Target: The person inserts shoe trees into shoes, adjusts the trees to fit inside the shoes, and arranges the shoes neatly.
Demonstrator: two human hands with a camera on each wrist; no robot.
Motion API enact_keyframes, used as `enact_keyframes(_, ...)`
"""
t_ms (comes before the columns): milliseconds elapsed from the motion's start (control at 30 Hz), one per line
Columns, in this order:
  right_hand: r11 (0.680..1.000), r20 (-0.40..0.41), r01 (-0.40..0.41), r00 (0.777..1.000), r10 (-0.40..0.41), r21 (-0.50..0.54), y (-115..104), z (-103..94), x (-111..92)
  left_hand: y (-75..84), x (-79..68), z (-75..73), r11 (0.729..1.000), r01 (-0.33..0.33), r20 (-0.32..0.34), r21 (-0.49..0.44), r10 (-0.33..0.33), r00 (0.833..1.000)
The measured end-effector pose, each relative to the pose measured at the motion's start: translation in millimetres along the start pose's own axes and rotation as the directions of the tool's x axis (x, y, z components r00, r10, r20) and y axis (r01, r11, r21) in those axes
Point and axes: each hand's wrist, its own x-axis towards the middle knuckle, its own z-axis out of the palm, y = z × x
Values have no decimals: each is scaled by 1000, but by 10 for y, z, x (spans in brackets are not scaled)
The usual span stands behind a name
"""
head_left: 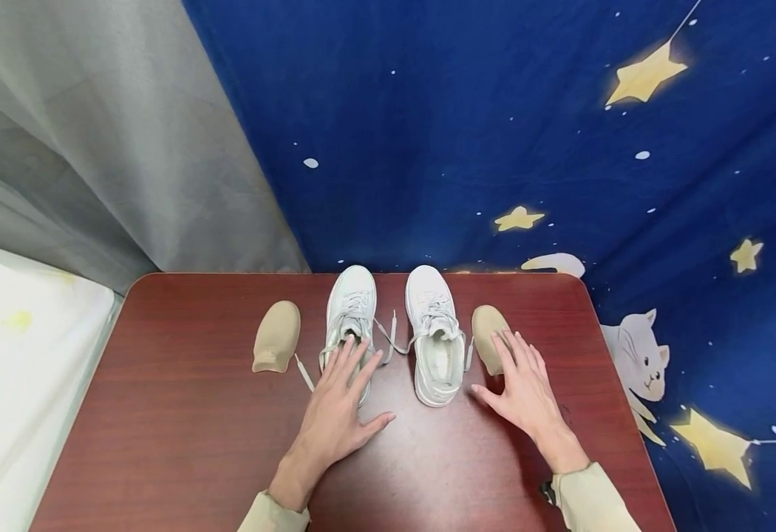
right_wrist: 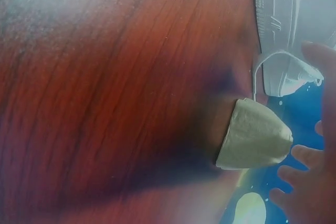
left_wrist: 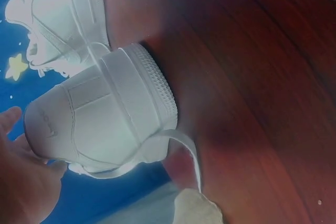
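Note:
Two white lace-up sneakers stand side by side, the left sneaker (head_left: pixel 355 295) and the right sneaker (head_left: pixel 428 292), toes to the far edge, laces loose. My left hand (head_left: pixel 338 414) reaches over the heel of the left sneaker with fingers spread, partly hiding its opening; in the left wrist view it is by the top of the heel (left_wrist: pixel 94 111). Over the near end of a beige moulded shoe insert (head_left: pixel 489 332) is my right hand (head_left: pixel 528 391), fingers extended. In the right wrist view that insert (right_wrist: pixel 257 137) shows below the fingers; contact is unclear. Another beige insert (head_left: pixel 277 336) lies left of the sneakers.
Everything rests on a reddish-brown wooden table (head_left: pixel 188 414). A blue star-patterned curtain (head_left: pixel 428 133) hangs behind it, with a grey curtain (head_left: pixel 109 133) at the left. Loose laces (head_left: pixel 395 340) trail on the table between the sneakers.

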Motion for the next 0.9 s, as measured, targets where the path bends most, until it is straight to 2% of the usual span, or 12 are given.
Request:
enact_keyframes(333, 1000, -34, -11, 999, 11, 9, 24, 53, 10, 65, 122, 26, 999, -12, -37, -31, 11, 999)
enact_keyframes(533, 1000, -47, -9, 999, 10, 20, 59, 72, 10, 162, 257, 35, 997, -39, -74, -59, 35, 997)
enact_keyframes(700, 999, -52, -21, 998, 23, 28, 96, 113, 25, 276, 373, 83, 993, -35, -61, -110, 28, 998)
enact_keyframes(900, 998, -50, -39, 998, 42, 45, 140, 153, 31, 366, 433, 169, 987, -28, -59, -160, 19, 998)
